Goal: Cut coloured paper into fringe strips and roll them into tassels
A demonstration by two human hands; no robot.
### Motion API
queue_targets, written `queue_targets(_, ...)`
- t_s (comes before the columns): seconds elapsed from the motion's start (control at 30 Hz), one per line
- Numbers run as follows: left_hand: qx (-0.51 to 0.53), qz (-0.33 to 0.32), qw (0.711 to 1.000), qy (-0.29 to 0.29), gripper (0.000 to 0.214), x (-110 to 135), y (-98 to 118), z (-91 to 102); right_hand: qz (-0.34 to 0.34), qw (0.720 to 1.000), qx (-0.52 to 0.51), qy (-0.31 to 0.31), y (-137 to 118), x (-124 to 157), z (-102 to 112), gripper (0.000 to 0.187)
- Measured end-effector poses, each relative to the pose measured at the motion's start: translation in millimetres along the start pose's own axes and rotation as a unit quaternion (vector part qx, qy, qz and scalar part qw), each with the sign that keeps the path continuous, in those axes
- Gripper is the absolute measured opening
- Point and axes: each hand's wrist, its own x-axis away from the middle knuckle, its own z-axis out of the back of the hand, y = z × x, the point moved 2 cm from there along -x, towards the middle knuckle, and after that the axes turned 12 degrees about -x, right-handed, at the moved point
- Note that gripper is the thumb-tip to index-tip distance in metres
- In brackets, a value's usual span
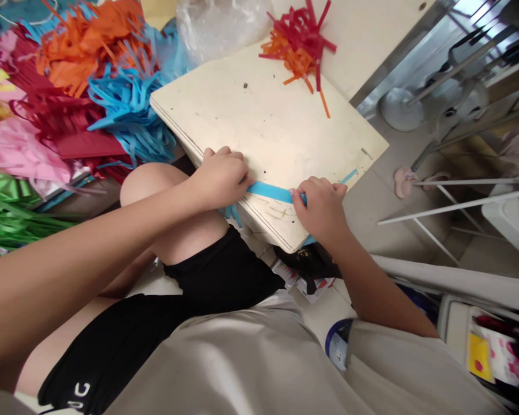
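A flat blue strip (270, 192), paper or fabric, stretches between my two hands over the near edge of a cream board (225, 121). My left hand (225, 177) is closed on the strip's left end, knuckles up, and blue strands hang below it. At the other end my right hand (322, 207) pinches the strip between thumb and fingers. A thin blue piece sticks out past the right hand, and more blue shows under it at the board's corner. Part of the strip is hidden inside both hands.
Red and orange strips (300, 46) lie at the board's far side, beside a clear plastic bag (220, 29). Bundles of blue fringe (130, 109), orange fringe (90, 46) and green fringe (17, 213) are heaped at left. A white metal rack (454, 199) stands at right.
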Motion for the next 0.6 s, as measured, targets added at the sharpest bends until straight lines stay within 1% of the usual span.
queue_targets(0.13,-0.004,0.005,1.000,0.009,0.037,-0.9,-2.7,-4.9,0.003,1.000,0.012,-0.004,-0.1,-1.8,-0.3,0.034)
queue_targets(0.3,-0.005,-0.011,0.999,0.035,0.039,-2.2,-5.9,-9.7,-0.008,0.999,0.028,-0.017,-2.9,-4.0,1.3,0.033)
queue_targets(0.4,-0.010,-0.006,1.000,0.028,0.038,-3.4,-5.3,-9.6,-0.012,0.999,0.033,-0.023,-4.0,-4.6,1.4,0.031)
queue_targets(0.5,-0.024,0.014,1.000,0.010,0.036,-5.1,-2.4,-7.1,-0.003,0.999,0.037,-0.012,-4.3,-4.2,0.8,0.032)
queue_targets(0.6,-0.025,0.020,0.999,0.007,0.036,-6.5,0.2,-4.9,0.010,0.999,0.039,0.000,-5.0,-3.1,0.5,0.033)
